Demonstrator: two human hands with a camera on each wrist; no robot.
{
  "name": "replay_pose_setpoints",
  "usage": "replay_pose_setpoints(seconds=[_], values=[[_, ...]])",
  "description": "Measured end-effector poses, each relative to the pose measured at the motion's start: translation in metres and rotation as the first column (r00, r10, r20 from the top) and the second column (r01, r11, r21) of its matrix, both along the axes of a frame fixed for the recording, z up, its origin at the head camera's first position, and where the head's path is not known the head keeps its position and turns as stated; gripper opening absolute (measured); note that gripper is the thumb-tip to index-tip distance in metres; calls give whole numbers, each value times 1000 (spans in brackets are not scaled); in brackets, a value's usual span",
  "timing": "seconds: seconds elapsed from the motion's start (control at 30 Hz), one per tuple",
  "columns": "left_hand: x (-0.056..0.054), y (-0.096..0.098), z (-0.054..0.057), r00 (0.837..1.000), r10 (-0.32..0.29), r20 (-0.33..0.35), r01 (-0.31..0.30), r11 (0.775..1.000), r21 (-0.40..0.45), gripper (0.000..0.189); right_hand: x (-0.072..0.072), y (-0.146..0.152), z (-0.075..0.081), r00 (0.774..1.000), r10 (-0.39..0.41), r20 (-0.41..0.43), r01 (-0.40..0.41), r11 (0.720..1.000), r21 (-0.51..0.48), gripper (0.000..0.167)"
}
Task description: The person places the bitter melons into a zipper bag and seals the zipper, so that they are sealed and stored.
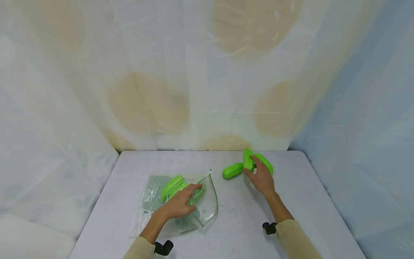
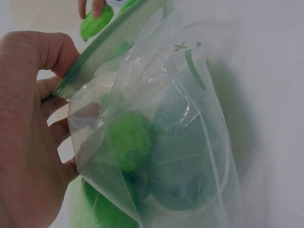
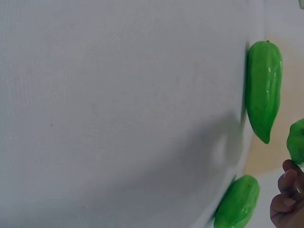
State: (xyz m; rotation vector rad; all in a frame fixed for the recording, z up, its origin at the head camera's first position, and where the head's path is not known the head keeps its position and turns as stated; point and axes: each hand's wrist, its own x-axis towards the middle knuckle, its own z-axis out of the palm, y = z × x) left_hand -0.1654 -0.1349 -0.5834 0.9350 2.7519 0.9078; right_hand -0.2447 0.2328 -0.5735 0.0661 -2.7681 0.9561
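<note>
My left hand (image 1: 181, 203) grips the rim of a clear zip bag (image 1: 207, 210), whose mouth gapes to the right. Several bright green, ridged, elongated vegetables (image 1: 172, 187) lie inside it; the left wrist view shows them through the plastic (image 2: 190, 114). Over the far right of the table, my right hand (image 1: 264, 181) pinches another green vegetable (image 1: 248, 160) between thumb and fingers, tilted upward. Two more of the same kind lie on either side of that hand: one to the left (image 1: 232, 171), one to the right (image 1: 266, 163), the latter partly behind the fingers.
The white table (image 1: 239, 230) meets a spotted, pale sheet (image 1: 200, 122) along its far edge. Similar sheets hang at the left (image 1: 48, 162) and right (image 1: 362, 151). A black wrist camera mount (image 1: 164, 248) sits by the left sleeve, another (image 1: 269, 228) by the right.
</note>
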Motion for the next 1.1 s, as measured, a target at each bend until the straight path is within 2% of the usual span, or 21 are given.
replay_pose_setpoints(seconds=[0.53,0.67,0.77,0.97,1.1], values=[[0,0,1,1000,-6,-3,6,1000,-4,79,8,-10,13,989,134,-66,-137,990,-40,68],[0,0,1,1000,-10,-8,10,1000,-6,78,11,-12,16,980,182,-74,-188,979,-83,69],[0,0,1,1000,-9,-8,9,1000,-5,79,14,-15,18,974,219,-66,-226,965,-130,70],[0,-1,2,1000,-7,-6,7,1000,-5,79,19,-20,22,949,317,-2,-312,936,-164,74],[-1,-1,1,1000,-5,-8,5,1000,-9,79,22,-23,23,936,352,17,-344,921,-182,75]])
